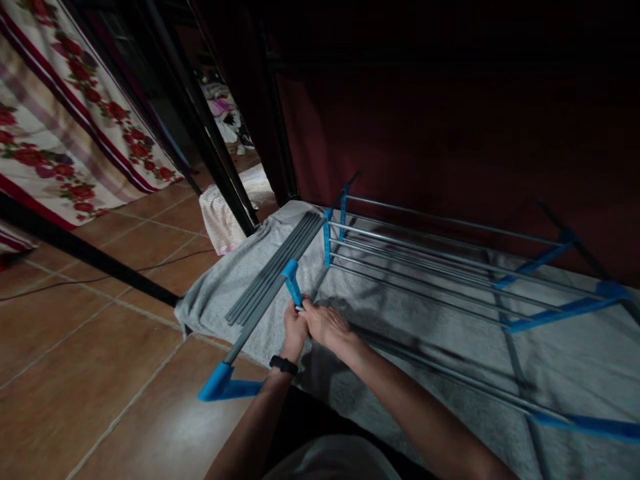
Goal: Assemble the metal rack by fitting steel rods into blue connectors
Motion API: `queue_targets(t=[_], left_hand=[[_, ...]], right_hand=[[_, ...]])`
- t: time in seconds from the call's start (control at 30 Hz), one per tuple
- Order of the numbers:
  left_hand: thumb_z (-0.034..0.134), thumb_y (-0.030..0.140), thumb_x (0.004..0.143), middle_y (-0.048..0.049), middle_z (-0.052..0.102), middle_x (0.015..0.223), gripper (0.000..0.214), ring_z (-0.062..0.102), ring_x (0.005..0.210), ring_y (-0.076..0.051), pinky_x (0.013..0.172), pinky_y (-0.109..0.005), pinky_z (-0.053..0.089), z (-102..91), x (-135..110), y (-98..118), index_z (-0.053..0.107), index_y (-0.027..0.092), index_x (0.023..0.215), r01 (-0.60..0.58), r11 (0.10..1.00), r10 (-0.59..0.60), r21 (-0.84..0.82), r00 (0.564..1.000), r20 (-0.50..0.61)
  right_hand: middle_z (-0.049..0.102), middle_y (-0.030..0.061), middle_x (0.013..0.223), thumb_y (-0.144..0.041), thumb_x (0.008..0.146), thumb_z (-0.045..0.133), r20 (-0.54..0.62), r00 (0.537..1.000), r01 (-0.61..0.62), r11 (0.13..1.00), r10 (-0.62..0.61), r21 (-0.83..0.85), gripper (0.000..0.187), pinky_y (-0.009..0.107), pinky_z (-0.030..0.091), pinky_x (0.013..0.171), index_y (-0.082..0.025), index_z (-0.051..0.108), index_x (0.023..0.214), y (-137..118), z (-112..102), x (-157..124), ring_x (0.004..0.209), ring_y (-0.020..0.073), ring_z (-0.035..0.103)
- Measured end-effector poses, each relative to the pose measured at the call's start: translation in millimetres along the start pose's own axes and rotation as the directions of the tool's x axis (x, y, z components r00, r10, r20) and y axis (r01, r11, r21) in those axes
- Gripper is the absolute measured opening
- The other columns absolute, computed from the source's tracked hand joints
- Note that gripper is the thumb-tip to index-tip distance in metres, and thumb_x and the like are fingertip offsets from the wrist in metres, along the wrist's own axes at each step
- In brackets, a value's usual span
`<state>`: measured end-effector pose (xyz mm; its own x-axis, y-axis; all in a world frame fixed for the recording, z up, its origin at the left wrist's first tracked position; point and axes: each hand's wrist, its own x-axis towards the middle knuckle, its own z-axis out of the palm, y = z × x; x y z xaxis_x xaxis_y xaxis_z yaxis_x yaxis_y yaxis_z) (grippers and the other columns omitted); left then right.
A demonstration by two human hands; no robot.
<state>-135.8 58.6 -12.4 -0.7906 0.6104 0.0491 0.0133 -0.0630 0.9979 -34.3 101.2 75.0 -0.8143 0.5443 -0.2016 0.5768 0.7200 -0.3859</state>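
Note:
A metal drying rack with blue plastic joints stands partly built in front of me. My left hand (295, 328), with a black watch on its wrist, is closed at the lower end of a blue plastic bracket (294, 285). Right against it, my right hand (327, 327) is closed with its fingertips at the same spot. A small silvery rod end (299, 308) shows between the fingers; the exact grip is partly hidden. From beyond the right hand, a metal rod (450, 375) runs low to a blue bracket (590, 425) at the right.
Several loose grey tubes (275, 270) lie on the grey blanket (215, 303) to the left. Fitted rods (425, 247) span the rack's far side. A blue corner piece (217, 383) juts over the tiled floor (135, 400). Dark posts (200, 120) and a flowered curtain (75, 133) stand at left.

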Motion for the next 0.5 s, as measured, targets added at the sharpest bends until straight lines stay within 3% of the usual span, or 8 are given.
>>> queue_targets(t=[0.23,0.37,0.5], left_hand=[[0.066,0.027,0.059,-0.0003,0.063,0.07,0.024,0.055,0.066,-0.016,0.066,-0.029,0.046,-0.5,0,3,0.065,0.018,0.081,0.019,0.999,-0.018,-0.034,1.0,0.024],[0.069,0.03,0.063,0.0021,0.057,0.061,0.017,0.052,0.059,-0.015,0.059,-0.027,0.043,-2.9,0,6,0.062,0.018,0.073,0.034,0.999,-0.033,-0.04,0.999,0.031],[0.07,0.033,0.068,0.0028,0.053,0.056,0.019,0.052,0.056,-0.015,0.054,-0.027,0.042,-1.9,-1,9,0.059,0.019,0.07,0.046,0.998,-0.045,-0.053,0.999,0.027]], right_hand=[[0.074,0.0107,0.104,-0.042,0.106,0.029,-0.005,1.0,-0.014,0.999,0.014,-0.035,0.04,0.037,0.051,0.083,-0.022,0.048,0.135,-2,-1,-1,0.097,0.0248,0.071],[0.074,0.0143,0.1,-0.049,0.105,0.027,-0.053,0.996,-0.07,0.996,0.066,-0.061,0.05,0.039,0.051,0.084,-0.018,0.044,0.14,-6,2,1,0.097,0.0271,0.071],[0.074,0.013,0.098,-0.056,0.104,0.026,-0.116,0.986,-0.125,0.989,0.115,-0.081,0.053,0.037,0.051,0.084,-0.019,0.052,0.133,-12,6,4,0.095,0.0257,0.072]])
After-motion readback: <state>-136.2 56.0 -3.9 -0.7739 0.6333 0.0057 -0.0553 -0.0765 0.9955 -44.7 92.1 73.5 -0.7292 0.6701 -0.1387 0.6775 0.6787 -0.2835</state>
